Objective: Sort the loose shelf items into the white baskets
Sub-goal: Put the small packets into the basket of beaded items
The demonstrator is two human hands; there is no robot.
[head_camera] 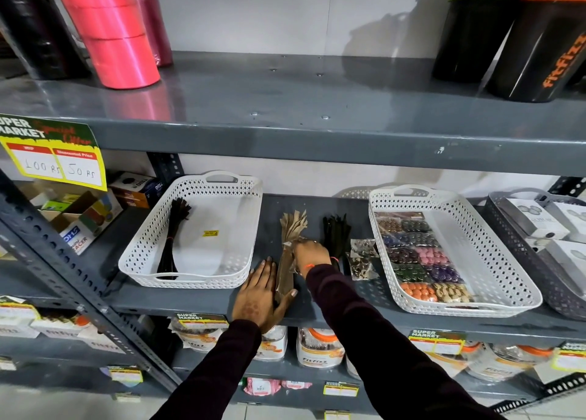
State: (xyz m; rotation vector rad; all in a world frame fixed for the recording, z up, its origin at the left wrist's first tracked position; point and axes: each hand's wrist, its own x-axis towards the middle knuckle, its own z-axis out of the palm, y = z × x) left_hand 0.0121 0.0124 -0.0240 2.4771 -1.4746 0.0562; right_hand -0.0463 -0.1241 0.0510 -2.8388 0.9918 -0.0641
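- The left hand (257, 296) lies flat and open on the grey shelf (317, 312), touching the near end of the tan bundle (290, 251).
- The right hand (312, 255) is closed on the middle of the tan bundle.
- The tan bundle sits between two white baskets, near the shelf's front edge.
- The left basket (193, 229) holds one dark bundle (172, 239) and has lots of room.
- The right basket (453, 248) holds packs of coloured beads (418, 258).
- Another black bundle (336, 232) and small packets (361, 258) lie loose right of the tan bundle.
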